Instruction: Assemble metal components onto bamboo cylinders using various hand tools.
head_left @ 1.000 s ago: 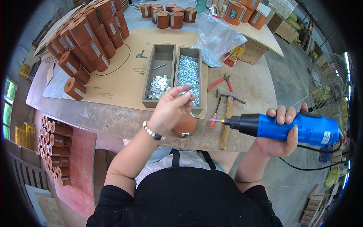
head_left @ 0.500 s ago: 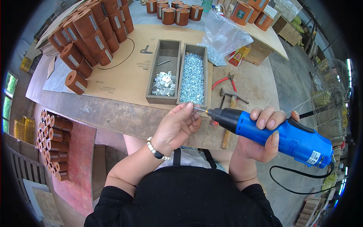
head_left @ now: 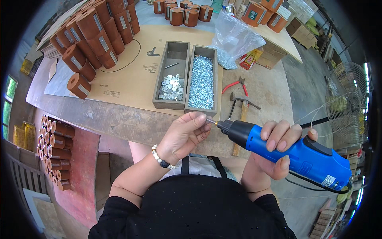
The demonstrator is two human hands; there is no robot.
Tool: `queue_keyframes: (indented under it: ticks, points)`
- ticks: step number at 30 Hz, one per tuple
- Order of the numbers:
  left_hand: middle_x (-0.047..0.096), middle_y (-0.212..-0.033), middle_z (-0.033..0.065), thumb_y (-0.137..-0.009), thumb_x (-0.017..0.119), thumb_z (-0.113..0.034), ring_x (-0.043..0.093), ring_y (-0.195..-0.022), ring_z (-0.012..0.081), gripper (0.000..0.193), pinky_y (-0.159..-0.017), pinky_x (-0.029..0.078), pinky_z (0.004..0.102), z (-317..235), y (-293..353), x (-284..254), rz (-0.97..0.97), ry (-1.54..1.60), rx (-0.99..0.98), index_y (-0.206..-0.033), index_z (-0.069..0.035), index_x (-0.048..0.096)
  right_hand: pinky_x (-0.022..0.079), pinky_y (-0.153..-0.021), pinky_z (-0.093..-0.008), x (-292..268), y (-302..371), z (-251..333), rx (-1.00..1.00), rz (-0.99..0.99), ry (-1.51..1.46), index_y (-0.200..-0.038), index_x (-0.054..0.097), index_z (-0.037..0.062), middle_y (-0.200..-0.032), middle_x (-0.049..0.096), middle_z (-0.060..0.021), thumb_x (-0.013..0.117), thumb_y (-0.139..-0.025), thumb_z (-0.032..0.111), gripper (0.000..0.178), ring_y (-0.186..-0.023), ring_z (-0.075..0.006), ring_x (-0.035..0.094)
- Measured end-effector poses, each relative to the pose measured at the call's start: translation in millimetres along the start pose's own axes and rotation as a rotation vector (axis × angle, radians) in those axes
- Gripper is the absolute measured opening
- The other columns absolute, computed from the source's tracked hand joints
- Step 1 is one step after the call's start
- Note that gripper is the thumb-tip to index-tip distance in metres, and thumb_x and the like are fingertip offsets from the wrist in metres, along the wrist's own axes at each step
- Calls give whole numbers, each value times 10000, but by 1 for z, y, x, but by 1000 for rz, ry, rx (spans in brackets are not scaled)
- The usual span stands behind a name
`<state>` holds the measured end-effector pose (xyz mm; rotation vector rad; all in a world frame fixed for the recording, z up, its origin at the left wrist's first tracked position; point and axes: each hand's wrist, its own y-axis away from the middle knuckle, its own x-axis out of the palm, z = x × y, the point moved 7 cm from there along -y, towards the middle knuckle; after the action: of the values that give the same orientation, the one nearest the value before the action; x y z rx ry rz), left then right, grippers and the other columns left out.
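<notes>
My right hand (head_left: 280,141) is wrapped round a blue and black electric screwdriver (head_left: 298,155), held level over the table's near edge. Its thin bit (head_left: 212,121) points left. At the tip of that bit, the thumb and fingers of my left hand (head_left: 186,133) are pinched together; whatever sits between them is hidden. Just beyond the hands stand two long wooden trays. The right tray (head_left: 215,89) is full of small silver screws (head_left: 201,81). In the left tray (head_left: 158,97) lie small metal plates (head_left: 172,87) and a thin metal rod (head_left: 172,65).
Red-handled pliers (head_left: 234,84) and a hammer (head_left: 243,113) lie right of the trays. Stacked reddish-brown cylinders (head_left: 99,42) rise at the left; more cylinders (head_left: 191,16) stand at the back. A clear plastic bag (head_left: 234,36) lies behind the pliers. A fan (head_left: 350,103) stands at the right.
The screwdriver's front end has dropped slightly and its cord has swung in under the body. My left fingers have moved slightly lower, staying at the bit's tip.
</notes>
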<state>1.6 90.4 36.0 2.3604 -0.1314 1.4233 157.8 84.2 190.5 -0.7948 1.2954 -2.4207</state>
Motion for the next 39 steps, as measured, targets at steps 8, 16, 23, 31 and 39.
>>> queue_keyframes:
  ticks: [8,16,23,31,39]
  points:
    - [622,-848,16,-853,612,-123,588,-791,112,51,-714,474,255,10,6,0,25,-28,-49,-885,-86,595,429,-859,-358,0,-5,0,21,-7,-42,-1365,262,108,-788,484,-10,657,-729,132,748,-697,-138,504]
    - [606,-819,4,-846,623,-124,579,-772,108,42,-703,466,252,6,4,-3,31,72,-9,-856,-109,585,422,-760,-326,4,8,-7,51,23,0,-1272,364,119,-761,480,-2,665,-745,177,610,-678,-131,470]
    - [602,-866,6,-859,606,-125,564,-793,101,65,-733,450,256,-5,4,0,38,-66,81,-909,-100,574,412,-661,-308,-9,9,-10,57,-143,-32,-1292,340,126,-749,480,-8,624,-774,150,591,-680,-139,480]
    - [593,-1085,108,-936,459,-253,551,-1022,193,338,-852,423,311,-123,-37,-14,-219,-1079,711,-1151,5,503,412,-643,-304,-37,-1,13,-46,-204,-59,-1292,326,80,-772,488,-20,585,-785,154,574,-692,-135,487]
    - [630,-913,19,-712,593,-89,538,-942,215,155,-790,393,375,-128,-114,-47,-195,-2851,350,-810,-168,685,410,-643,-312,-44,1,16,-32,-199,-13,-1305,310,70,-780,495,-34,568,-786,148,584,-696,-146,496]
